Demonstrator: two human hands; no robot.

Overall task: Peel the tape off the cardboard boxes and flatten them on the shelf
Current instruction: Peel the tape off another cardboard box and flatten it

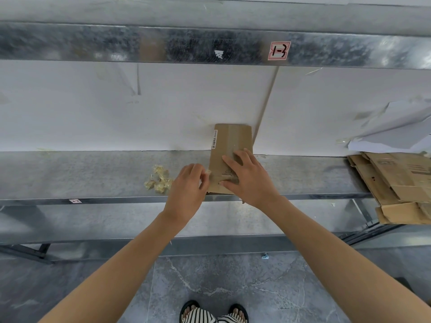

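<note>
A small brown cardboard box [229,142] lies flat on the metal shelf [93,173], its far end reaching onto the white board behind. A strip of clear tape [218,177] runs across its near end. My left hand [187,191] pinches the left end of that tape at the box's left edge. My right hand [248,177] presses flat on the box, fingers spread and thumb lying along the tape.
A wad of crumpled peeled tape [159,179] lies on the shelf left of my hands. A pile of flattened cardboard [396,185] sits at the shelf's right end, with torn white sheets [396,134] behind it. An upper shelf beam [210,45] runs overhead.
</note>
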